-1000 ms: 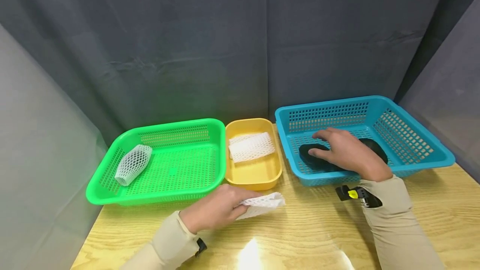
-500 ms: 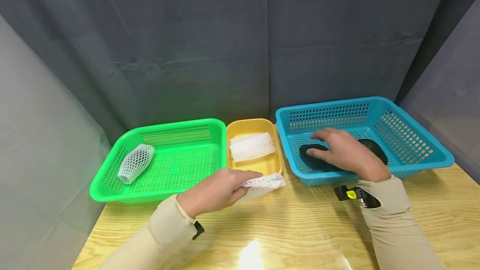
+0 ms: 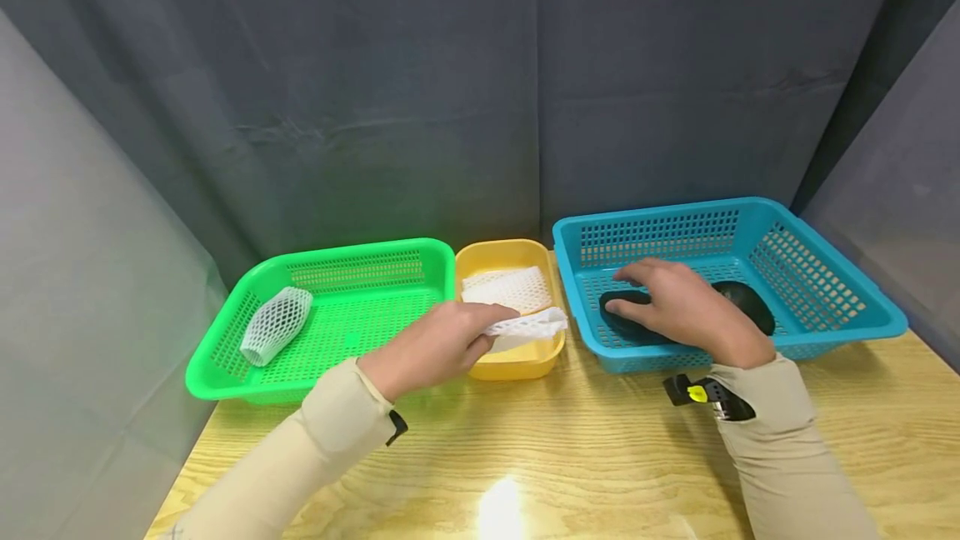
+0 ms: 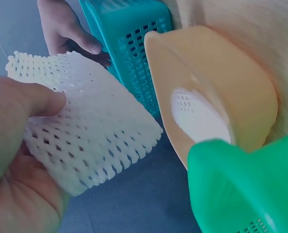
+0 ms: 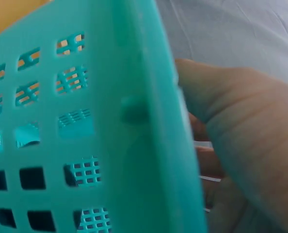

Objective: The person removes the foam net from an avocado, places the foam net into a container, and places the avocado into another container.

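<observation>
My left hand (image 3: 435, 348) pinches a flattened white foam fruit net (image 3: 531, 325) between thumb and fingers. In the head view it overlaps the yellow box (image 3: 517, 369), where more white foam net (image 3: 521, 288) lies. The left wrist view shows the foam net (image 4: 95, 126) flat, its mesh edge pointing away from the hand. My right hand (image 3: 686, 307) hangs over the blue basket (image 3: 652, 217), fingers loosely bent and spread. Below its thumb lies a dark oval object (image 3: 625, 332); another dark, shiny rounded object (image 3: 747, 305) sits behind the wrist.
A green basket (image 3: 345, 252) at the left holds a bulging white foam net (image 3: 276, 325). The yellow box stands between the two baskets on the wooden table (image 3: 585, 457). A dark grey curtain (image 3: 480, 107) hangs behind them.
My left hand has risen and moved forward with the foam net, from the table in front of the yellow box to over it. My right hand has barely moved.
</observation>
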Demonstrator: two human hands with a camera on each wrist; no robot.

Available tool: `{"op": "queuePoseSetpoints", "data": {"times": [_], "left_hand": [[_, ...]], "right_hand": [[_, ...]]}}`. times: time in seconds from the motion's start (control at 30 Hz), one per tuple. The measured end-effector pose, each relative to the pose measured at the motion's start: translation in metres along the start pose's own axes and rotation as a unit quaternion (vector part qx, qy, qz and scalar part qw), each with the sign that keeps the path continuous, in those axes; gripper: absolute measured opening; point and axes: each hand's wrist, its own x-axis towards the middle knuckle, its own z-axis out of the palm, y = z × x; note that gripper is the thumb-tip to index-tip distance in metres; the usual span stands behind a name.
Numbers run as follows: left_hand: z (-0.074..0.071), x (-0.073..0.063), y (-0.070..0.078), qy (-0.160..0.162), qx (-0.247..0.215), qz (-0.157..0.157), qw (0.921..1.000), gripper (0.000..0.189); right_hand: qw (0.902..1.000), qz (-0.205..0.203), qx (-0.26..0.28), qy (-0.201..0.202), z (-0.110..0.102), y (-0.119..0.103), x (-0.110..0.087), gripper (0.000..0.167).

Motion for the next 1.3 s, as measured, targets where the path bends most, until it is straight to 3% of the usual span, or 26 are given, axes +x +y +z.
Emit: {"op": "queuePoseSetpoints", "data": {"times": [0.3, 0.73, 1.03, 1.3], "left_hand": [[-0.003, 0.013, -0.007, 0.008, 0.008, -0.013, 0.9998, 0.04], [-0.004, 0.032, -0.024, 0.006, 0.029, -0.025, 0.9993, 0.041], [0.0, 0.045, -0.029, -0.014, 0.041, -0.034, 0.9985, 0.037], [0.011, 0.058, -0.034, -0.043, 0.056, -0.045, 0.9965, 0.032]], "right_hand": [[0.9996, -0.02, 0.003, 0.02, 0.002, -0.008, 0.001, 0.042], [0.999, -0.015, 0.024, 0.034, 0.004, -0.024, 0.003, 0.056], [0.9912, -0.088, 0.012, 0.099, 0.017, -0.033, 0.008, 0.061], [0.9851, -0.117, -0.001, 0.126, 0.027, -0.038, 0.013, 0.065]]}}
